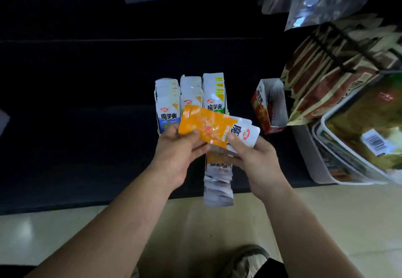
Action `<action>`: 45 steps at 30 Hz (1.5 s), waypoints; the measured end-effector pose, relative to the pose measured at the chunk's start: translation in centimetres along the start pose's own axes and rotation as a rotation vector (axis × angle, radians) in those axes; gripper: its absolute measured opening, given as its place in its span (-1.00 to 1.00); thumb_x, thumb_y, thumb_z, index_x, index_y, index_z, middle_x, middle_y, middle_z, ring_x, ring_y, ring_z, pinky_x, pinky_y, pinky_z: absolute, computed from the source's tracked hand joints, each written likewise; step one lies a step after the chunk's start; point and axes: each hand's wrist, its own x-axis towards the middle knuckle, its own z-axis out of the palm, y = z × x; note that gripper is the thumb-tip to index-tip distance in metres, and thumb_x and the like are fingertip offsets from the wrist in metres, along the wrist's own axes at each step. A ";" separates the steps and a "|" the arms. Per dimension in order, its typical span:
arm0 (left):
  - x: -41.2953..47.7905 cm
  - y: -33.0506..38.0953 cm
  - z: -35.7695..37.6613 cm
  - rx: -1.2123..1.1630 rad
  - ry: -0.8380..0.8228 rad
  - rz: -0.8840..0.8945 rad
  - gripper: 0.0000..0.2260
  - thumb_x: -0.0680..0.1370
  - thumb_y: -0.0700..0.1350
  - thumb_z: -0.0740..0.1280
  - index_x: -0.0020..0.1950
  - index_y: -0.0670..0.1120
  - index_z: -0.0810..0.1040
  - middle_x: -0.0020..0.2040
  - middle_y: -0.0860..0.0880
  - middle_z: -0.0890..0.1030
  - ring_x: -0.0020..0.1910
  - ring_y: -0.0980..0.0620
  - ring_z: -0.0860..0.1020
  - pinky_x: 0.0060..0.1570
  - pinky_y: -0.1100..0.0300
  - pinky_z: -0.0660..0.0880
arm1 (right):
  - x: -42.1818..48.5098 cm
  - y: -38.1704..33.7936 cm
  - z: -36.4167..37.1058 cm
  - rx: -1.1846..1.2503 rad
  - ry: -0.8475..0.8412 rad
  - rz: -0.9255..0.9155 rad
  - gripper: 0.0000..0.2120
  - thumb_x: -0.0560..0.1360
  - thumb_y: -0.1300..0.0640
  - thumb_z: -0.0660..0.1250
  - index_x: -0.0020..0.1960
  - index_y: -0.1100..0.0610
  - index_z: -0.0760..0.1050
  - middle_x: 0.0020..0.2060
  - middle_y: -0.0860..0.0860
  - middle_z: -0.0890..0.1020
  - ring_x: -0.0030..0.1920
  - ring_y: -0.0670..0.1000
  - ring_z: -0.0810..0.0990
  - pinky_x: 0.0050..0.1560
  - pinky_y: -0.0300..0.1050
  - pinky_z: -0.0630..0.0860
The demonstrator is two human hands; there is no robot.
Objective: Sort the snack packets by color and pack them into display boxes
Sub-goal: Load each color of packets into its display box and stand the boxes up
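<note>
Left hand [176,147], right hand [253,157] pinch orange packets [208,125]

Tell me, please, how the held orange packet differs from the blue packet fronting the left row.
The orange packet is printed orange, the blue packet blue. The orange packet lies crosswise in the left hand and right hand; the blue packet stands upright in its row. Both have white ends with black lettering.

You have one wide-angle view, from your head: it looks forward and steeply down, close over the dark shelf [87,147], pale floor [65,234] nearest you.
</note>
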 end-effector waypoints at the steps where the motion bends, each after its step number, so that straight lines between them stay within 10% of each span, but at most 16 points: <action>1: -0.3 -0.7 -0.5 0.068 -0.026 -0.054 -0.78 0.62 -0.29 0.38 0.25 -0.14 0.54 0.13 -0.13 0.72 0.05 -0.09 0.73 0.02 -0.03 0.66 | -0.2 -0.3 -0.1 0.036 0.002 -0.006 -0.77 0.58 0.16 0.46 0.22 0.17 0.64 0.08 0.14 0.75 0.11 0.20 0.73 0.13 0.17 0.66; 6: -1.2 -2.2 -2.5 0.615 0.085 0.037 -0.57 0.50 -0.37 0.38 0.25 0.05 0.50 0.25 0.06 0.60 0.24 0.06 0.57 0.13 0.16 0.54 | -1.1 -1.6 -2.1 -0.224 0.001 -0.060 -0.85 0.51 0.28 0.51 0.06 0.14 0.66 -0.06 0.06 0.76 0.01 0.08 0.74 0.05 0.10 0.70; 10: -1.7 -0.9 -2.1 0.788 -0.207 0.302 -0.49 0.54 -0.20 0.45 0.41 0.20 0.48 0.37 0.23 0.54 0.40 0.28 0.43 0.32 0.33 0.40 | -1.4 -2.4 -2.5 -0.415 -0.074 -0.102 -0.83 0.47 0.33 0.51 -0.08 0.06 0.70 -0.17 0.05 0.74 -0.11 0.05 0.69 0.02 0.08 0.65; 15: -2.5 0.1 -0.5 0.738 -0.275 0.372 -0.81 0.64 -0.20 0.38 0.19 0.03 0.66 0.07 0.16 0.73 0.07 0.19 0.68 0.09 0.14 0.64 | -1.7 -3.1 -1.1 -0.356 -0.123 -0.121 -0.78 0.50 0.35 0.50 0.07 0.12 0.69 -0.05 0.08 0.76 0.01 0.20 0.73 0.07 0.26 0.68; 20: -2.1 0.5 0.0 0.692 -0.288 0.314 -0.73 0.67 -0.25 0.31 0.32 -0.01 0.62 0.15 0.14 0.72 0.15 0.22 0.66 0.20 0.17 0.59 | -1.1 -3.8 -1.0 -0.584 -0.081 -0.239 -0.63 0.48 0.33 0.50 0.14 -0.09 0.64 -0.09 -0.20 0.74 -0.05 -0.19 0.70 -0.09 -0.25 0.62; 24: -1.2 -0.2 0.4 0.759 -0.305 0.308 -0.68 0.69 -0.24 0.24 0.36 0.07 0.57 0.20 0.17 0.68 0.23 0.22 0.61 0.30 0.13 0.55 | -0.7 -3.5 -0.5 -0.579 -0.136 -0.289 -0.53 0.52 0.35 0.44 0.31 -0.09 0.57 0.03 -0.17 0.72 0.04 -0.17 0.69 0.00 -0.22 0.65; 29: -0.5 -0.8 -0.6 0.854 -0.197 0.378 -0.52 0.65 -0.36 0.13 0.16 0.24 0.53 -0.01 0.37 0.63 0.13 0.32 0.59 0.06 0.56 0.42 | -0.4 -3.3 -0.2 -0.622 -0.064 -0.376 -0.76 0.55 0.33 0.41 0.00 -0.01 0.65 -0.17 -0.06 0.69 -0.19 -0.08 0.63 -0.22 -0.22 0.56; 34: 0.6 -3.7 -3.2 0.995 -0.078 0.291 -0.64 0.63 -0.27 0.25 0.37 0.03 0.56 0.18 0.12 0.60 0.24 0.09 0.58 0.34 0.16 0.48 | 0.3 -1.2 -0.2 -0.677 -0.007 -0.345 -0.76 0.55 0.30 0.43 -0.08 -0.04 0.56 -0.22 -0.05 0.66 -0.24 -0.09 0.61 -0.27 -0.12 0.59; 45: 0.1 -6.7 -3.4 1.010 -0.239 0.080 -0.64 0.63 -0.15 0.34 0.41 0.14 0.49 0.14 0.23 0.52 0.17 0.13 0.57 0.25 0.13 0.52 | 0.9 1.0 -1.6 -0.735 0.096 -0.400 -0.60 0.49 0.45 0.31 0.15 0.02 0.60 -0.12 -0.11 0.67 -0.09 -0.14 0.63 -0.16 -0.31 0.52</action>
